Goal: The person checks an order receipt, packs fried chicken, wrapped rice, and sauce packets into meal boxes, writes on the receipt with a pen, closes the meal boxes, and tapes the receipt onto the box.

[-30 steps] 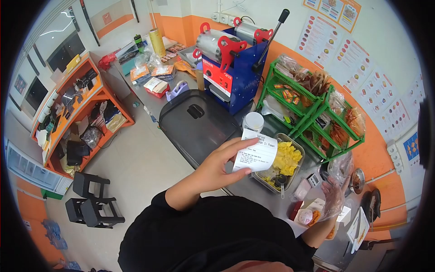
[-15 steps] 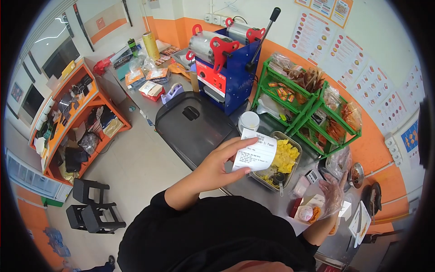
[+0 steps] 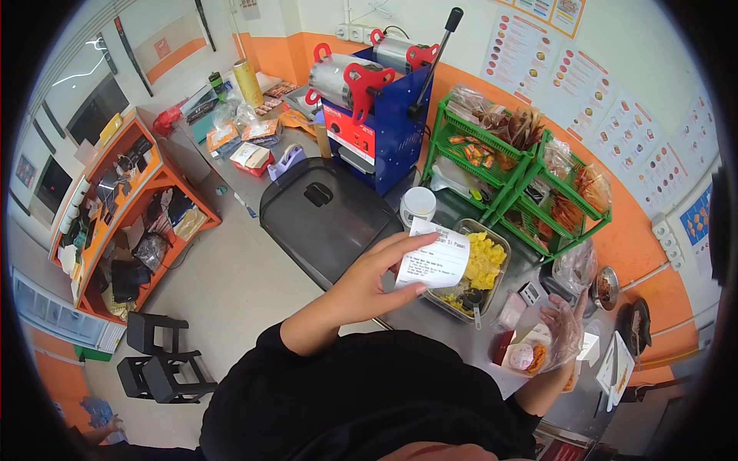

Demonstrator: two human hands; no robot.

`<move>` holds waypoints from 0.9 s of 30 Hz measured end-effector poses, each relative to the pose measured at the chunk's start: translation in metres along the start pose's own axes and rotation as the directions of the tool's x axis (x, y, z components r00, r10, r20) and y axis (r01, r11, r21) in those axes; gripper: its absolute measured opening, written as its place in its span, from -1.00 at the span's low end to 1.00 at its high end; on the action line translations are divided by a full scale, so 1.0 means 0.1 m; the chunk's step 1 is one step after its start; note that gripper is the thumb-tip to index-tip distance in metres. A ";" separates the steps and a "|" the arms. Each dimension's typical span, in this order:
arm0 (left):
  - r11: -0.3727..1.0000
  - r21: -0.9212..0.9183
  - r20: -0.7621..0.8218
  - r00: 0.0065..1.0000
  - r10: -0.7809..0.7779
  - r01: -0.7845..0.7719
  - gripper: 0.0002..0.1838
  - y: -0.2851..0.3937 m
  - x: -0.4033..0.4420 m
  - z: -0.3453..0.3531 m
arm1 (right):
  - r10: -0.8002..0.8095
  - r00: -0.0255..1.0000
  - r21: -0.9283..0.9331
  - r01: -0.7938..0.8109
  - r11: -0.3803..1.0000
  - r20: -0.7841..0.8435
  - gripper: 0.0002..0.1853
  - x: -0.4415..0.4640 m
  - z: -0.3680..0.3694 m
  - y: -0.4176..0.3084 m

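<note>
My left hand [image 3: 375,278] pinches a printed paper receipt [image 3: 437,260] between thumb and fingers. Behind the receipt's right side, a metal tray [image 3: 503,270] of yellow food [image 3: 484,259] shows in part, with a dark measuring spoon [image 3: 472,300] at its near end. At the right, my right hand [image 3: 563,326] wears a clear plastic glove; its fingers stretch upward, with nothing visible in them. Just left of that hand is an opened takeaway box [image 3: 506,349] with a round pale item [image 3: 522,356] and orange-brown fried food [image 3: 538,356]. The glove overlaps part of the box.
A blue cup-sealing machine [image 3: 400,115] stands behind a dark lidded bin [image 3: 323,223]. A white tub [image 3: 417,205] and green racks [image 3: 492,165] line the back. A metal bowl [image 3: 606,284] and white cutting board [image 3: 615,373] lie right. Black stools [image 3: 165,357] stand on the floor.
The view has shifted slightly. Both hands keep nearly the same pose, and the receipt stays in my left hand. At the lower left edge, another person's hand has come into sight.
</note>
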State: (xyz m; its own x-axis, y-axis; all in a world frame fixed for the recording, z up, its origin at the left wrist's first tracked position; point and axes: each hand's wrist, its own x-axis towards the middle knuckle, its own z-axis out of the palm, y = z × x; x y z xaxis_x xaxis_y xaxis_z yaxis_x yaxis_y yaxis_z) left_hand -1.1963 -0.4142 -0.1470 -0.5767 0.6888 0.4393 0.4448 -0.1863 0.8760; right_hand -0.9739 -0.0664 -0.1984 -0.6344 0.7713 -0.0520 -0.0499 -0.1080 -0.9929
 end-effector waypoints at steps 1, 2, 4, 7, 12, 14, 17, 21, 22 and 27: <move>1.000 0.002 -0.001 1.000 -0.002 0.002 -0.29 0.00 0.00 0.00 | 0.003 1.000 -0.001 -0.003 1.000 -0.007 -0.02 -0.01 0.01 -0.01; 1.000 0.003 0.001 1.000 -0.001 0.001 -0.29 0.01 0.00 -0.01 | 0.003 1.000 0.000 -0.003 1.000 -0.008 -0.02 -0.02 0.02 -0.02; 0.996 0.001 0.061 0.994 -0.090 0.090 -0.28 0.03 0.00 -0.04 | 0.003 1.000 -0.025 -0.003 1.000 -0.002 -0.02 -0.03 0.04 -0.03; 0.996 -0.055 0.046 0.997 -0.062 0.065 -0.27 0.01 0.01 -0.02 | -0.013 1.000 -0.033 0.013 0.999 0.017 -0.02 -0.03 0.01 0.01; 0.994 -0.101 0.016 0.999 -0.034 0.036 -0.31 -0.03 0.06 0.04 | -0.019 1.000 -0.056 0.020 0.998 0.025 -0.04 -0.04 -0.01 0.04; 0.984 -0.169 0.066 0.997 -0.049 0.060 -0.31 -0.04 0.11 0.09 | -0.053 0.998 -0.085 0.055 0.995 0.029 -0.06 -0.09 -0.06 0.05; 0.987 -0.121 0.106 0.990 -0.097 0.110 -0.30 -0.20 0.18 0.12 | -0.160 0.987 -0.066 0.160 0.985 -0.001 -0.11 -0.23 -0.16 0.01; 0.936 -0.287 0.100 0.978 -0.183 0.204 -0.30 -0.54 0.30 0.34 | -0.284 0.902 -0.138 0.252 0.958 -0.325 -0.36 -0.55 -0.53 -0.15; 0.926 -0.295 0.134 0.970 -0.205 0.236 -0.30 -0.59 0.34 0.40 | -0.264 0.874 -0.104 0.243 0.965 -0.409 -0.45 -0.62 -0.68 -0.18; 0.911 -0.309 0.272 0.943 -0.190 0.272 -0.30 -0.61 0.56 0.83 | -0.337 0.672 -0.107 0.361 0.927 -0.659 -0.67 -1.16 -1.42 -0.31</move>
State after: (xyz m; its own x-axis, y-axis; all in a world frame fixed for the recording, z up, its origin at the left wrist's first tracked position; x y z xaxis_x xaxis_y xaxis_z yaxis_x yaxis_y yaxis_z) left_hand -1.1994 -0.3062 -0.1924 -0.4421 0.8757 0.1942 0.0363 -0.1988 0.9794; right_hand -0.7893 -0.0640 -0.1768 0.0988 0.9683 0.2296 -0.1928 0.2450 -0.9502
